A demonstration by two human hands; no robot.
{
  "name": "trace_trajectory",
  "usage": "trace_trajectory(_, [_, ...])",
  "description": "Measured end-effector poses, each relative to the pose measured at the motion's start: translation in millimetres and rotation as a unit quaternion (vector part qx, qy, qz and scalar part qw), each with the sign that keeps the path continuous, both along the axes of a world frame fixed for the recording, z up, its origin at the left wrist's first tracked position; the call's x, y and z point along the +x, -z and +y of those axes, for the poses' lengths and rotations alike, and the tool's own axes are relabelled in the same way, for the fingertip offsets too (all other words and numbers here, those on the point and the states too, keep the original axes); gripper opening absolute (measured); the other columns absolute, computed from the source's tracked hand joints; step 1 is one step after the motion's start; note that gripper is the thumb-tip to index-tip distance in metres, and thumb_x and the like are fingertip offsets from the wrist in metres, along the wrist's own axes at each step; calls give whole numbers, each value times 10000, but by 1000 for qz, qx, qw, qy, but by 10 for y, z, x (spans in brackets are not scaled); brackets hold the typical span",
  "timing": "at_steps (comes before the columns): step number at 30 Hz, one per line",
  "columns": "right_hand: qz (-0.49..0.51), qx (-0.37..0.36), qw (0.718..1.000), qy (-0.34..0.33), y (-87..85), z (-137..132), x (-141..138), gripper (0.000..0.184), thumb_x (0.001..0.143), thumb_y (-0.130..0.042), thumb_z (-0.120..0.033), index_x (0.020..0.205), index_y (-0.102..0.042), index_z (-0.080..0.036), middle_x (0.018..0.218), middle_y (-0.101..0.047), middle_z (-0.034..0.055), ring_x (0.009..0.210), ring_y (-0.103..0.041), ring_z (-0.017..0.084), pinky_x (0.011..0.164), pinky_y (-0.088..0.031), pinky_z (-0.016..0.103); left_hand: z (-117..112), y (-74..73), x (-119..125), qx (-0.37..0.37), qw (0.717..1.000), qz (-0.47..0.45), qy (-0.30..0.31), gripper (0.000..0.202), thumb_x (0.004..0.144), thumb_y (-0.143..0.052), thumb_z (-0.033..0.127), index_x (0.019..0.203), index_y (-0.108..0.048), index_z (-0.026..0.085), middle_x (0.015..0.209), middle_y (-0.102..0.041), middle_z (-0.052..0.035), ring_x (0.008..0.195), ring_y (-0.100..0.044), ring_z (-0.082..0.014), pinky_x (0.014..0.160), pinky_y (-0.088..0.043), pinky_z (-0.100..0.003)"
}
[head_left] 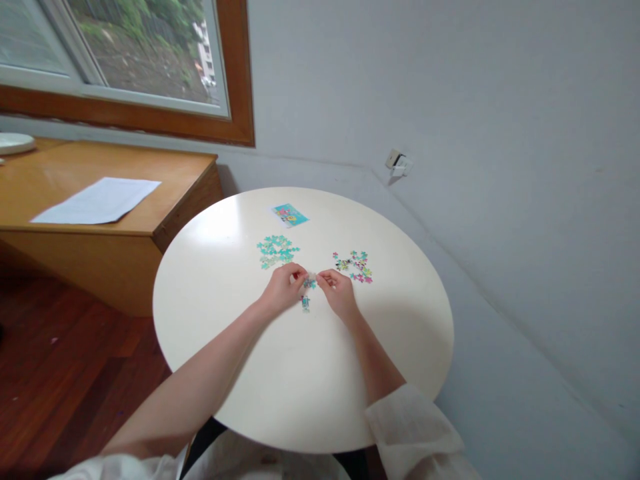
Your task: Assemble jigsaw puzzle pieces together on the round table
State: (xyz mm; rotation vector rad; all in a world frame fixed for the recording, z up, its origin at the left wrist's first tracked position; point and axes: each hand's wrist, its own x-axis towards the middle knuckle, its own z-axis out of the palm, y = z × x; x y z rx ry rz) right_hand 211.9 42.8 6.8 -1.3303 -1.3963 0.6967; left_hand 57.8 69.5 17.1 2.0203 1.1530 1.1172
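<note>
My left hand [284, 288] and my right hand [340, 291] meet over the middle of the table, fingertips pinched and a small gap apart. Between them is a pale jigsaw puzzle piece [312, 275], gripped from both sides; its exact outline is too small to make out. Just below the fingertips lie a few teal puzzle pieces [310, 284]. A small cluster of puzzle pieces [305, 304] sits nearer to me. Beyond my left hand spreads a pile of teal pieces [277, 249], and past my right hand a pile of multicoloured pieces [361, 267].
A colourful picture card [290, 215] lies toward the far side of the round white table [300, 387]. On the left stands a wooden desk [185, 167] with a white sheet of paper [100, 200]. A wall with a socket [395, 160] rises behind and to the right.
</note>
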Motion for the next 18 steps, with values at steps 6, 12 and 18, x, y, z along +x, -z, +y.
trace_trajectory(6, [-8,-1,1000,-1,-3,-12,-2,209,707,-550,-386,667,-587,-184,613,-602,3,565,-532,132,580,-425,259,4,5,6,-29,999,-13,8,142,757,-509,217,639,-581,182,621,-580,7,617,-513,-131,626,-408,-261])
trace_trajectory(12, [-23,-6,1000,-8,-12,-17,5,212,714,-524,-385,669,-572,-183,600,-585,-1,558,-522,130,575,-419,256,25,22,21,-61,997,-29,22,160,751,-507,237,615,-564,173,596,-559,8,600,-492,-130,614,-389,-262])
trace_trajectory(18, [-36,2,999,-14,-33,-30,-5,203,725,-503,-367,657,-557,-183,598,-574,-3,562,-516,130,583,-420,256,32,54,33,-96,994,-43,38,182,754,-487,263,603,-523,169,559,-498,22,554,-441,-116,561,-341,-252])
